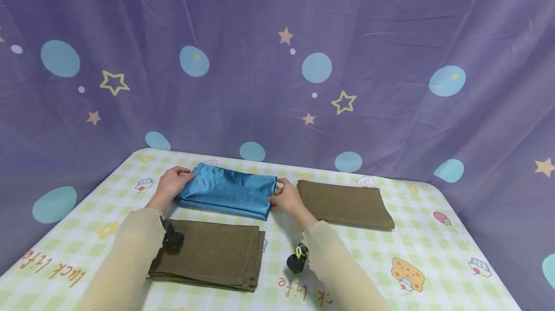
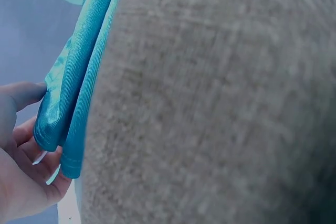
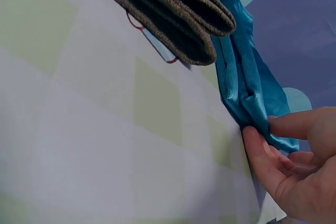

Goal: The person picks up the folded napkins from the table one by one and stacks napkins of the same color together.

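Observation:
A shiny blue folded cloth (image 1: pixel 230 189) lies toward the back of the table, its layers stacked. At its left end my left hand (image 1: pixel 172 183) pinches the edge. The left wrist view shows the thumb (image 2: pixel 27 94) on one side of the folds and the fingers behind them. My right hand (image 1: pixel 287 199) grips the opposite end. Seen from the right wrist, thumb and fingers (image 3: pixel 258 150) close on the corner of the blue folds (image 3: pixel 247 90).
A stack of folded brown cloth (image 1: pixel 212 253) lies in front, beneath my left wrist. Another folded brown cloth (image 1: pixel 344 204) sits right of the blue one. A checkered tablecloth (image 1: pixel 355 263) covers the table, and a purple curtain (image 1: pixel 260 22) hangs behind it.

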The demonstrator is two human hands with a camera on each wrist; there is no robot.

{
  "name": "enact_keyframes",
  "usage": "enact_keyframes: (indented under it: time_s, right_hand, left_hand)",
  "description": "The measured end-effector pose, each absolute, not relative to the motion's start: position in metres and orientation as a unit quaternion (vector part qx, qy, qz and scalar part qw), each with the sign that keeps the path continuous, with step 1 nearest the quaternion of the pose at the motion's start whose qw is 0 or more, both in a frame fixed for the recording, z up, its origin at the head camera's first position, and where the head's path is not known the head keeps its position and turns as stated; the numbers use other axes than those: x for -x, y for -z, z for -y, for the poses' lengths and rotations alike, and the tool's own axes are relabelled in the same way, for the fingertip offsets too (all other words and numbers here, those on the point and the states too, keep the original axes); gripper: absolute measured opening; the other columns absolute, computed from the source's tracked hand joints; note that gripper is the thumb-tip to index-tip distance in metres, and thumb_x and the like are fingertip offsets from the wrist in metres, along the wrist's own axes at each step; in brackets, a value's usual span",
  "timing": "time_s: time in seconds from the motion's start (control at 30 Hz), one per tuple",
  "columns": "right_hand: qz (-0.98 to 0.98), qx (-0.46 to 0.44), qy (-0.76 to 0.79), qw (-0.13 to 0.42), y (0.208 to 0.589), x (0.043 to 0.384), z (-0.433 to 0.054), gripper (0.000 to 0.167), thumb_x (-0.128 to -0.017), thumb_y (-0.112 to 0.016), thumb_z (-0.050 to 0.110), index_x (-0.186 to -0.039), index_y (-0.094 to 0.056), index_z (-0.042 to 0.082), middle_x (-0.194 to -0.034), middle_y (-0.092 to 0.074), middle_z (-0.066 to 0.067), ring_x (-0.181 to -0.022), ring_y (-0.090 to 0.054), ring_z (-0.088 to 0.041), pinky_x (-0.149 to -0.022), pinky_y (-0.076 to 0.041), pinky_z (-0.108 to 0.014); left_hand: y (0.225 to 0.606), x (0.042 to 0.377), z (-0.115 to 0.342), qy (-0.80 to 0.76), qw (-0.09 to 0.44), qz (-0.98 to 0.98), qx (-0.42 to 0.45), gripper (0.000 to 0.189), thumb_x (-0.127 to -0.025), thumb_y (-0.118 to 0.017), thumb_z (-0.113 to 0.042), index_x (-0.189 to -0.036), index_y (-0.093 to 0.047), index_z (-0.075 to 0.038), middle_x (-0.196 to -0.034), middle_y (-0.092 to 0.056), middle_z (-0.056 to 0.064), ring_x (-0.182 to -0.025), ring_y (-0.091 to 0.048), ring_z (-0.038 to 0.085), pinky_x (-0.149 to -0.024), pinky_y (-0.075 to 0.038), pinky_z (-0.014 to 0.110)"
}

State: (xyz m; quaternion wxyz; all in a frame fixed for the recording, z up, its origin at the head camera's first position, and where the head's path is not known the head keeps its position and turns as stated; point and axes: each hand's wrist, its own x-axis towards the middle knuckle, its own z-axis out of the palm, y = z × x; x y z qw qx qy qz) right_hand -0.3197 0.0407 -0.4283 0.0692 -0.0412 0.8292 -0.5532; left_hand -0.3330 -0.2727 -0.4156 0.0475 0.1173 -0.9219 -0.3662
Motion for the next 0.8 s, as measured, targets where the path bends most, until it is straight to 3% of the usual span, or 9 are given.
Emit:
enact_keyframes:
  time_s: [0.3, 0.67, 0.8]
  right_hand:
    - [-0.816, 0.029, 0.57, 0.091, 0.424, 0.313, -0.04, 0.066, -0.076, -0.065, -0.007, -0.135, -0.034, 0.001, -0.087, -0.053, -0.013, -0.061, -0.064, -0.022, -0.055, -0.054, -0.032]
    - [-0.805, 0.033, 0.583, 0.102, 0.422, 0.305, -0.043, 0.061, -0.079, -0.063, -0.006, -0.133, -0.036, -0.003, -0.092, -0.058, -0.018, -0.065, -0.065, -0.026, -0.059, -0.055, -0.032]
    - [-0.811, 0.041, 0.575, 0.101, 0.423, 0.301, -0.045, 0.057, -0.08, -0.062, -0.005, -0.131, -0.038, -0.005, -0.089, -0.058, -0.016, -0.068, -0.064, -0.024, -0.06, -0.055, -0.031]
  left_hand:
    - [0.414, 0.326, 0.277, 0.361, 0.049, 0.926, -0.098, 0.043, -0.087, -0.056, -0.026, -0.114, -0.055, 0.008, -0.11, -0.056, 0.026, -0.1, -0.052, 0.037, -0.085, -0.041, 0.044]
    - [0.414, 0.316, 0.284, 0.354, 0.032, 0.93, -0.097, 0.039, -0.086, -0.057, -0.022, -0.109, -0.057, 0.009, -0.112, -0.054, 0.028, -0.105, -0.049, 0.04, -0.089, -0.039, 0.047]
    - [0.417, 0.313, 0.292, 0.354, 0.03, 0.931, -0.081, 0.04, -0.086, -0.058, -0.024, -0.109, -0.057, 0.009, -0.108, -0.056, 0.027, -0.097, -0.052, 0.036, -0.08, -0.043, 0.041]
